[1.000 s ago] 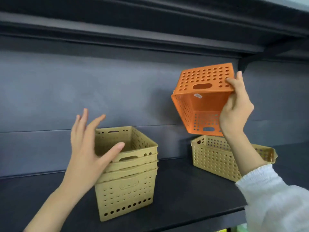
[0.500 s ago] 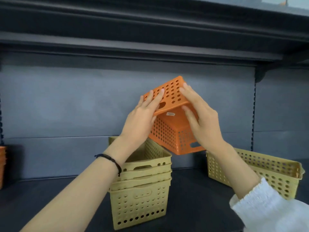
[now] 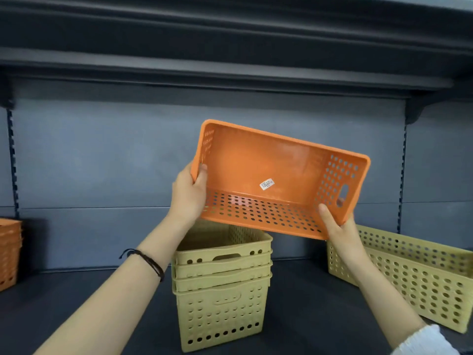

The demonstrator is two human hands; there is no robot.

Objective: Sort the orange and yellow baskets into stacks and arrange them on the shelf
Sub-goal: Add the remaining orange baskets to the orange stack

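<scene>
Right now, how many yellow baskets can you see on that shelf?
5, I think: four nested in the yellow stack at the middle, counted by their rims, and one long yellow basket alone on the right. More could be hidden inside the stack.

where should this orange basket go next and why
Probably carry the orange basket, held in both the left hand and right hand, leftward toward the orange stack at the shelf's far left. Directly below it sits the yellow stack, the wrong colour for it.
</scene>
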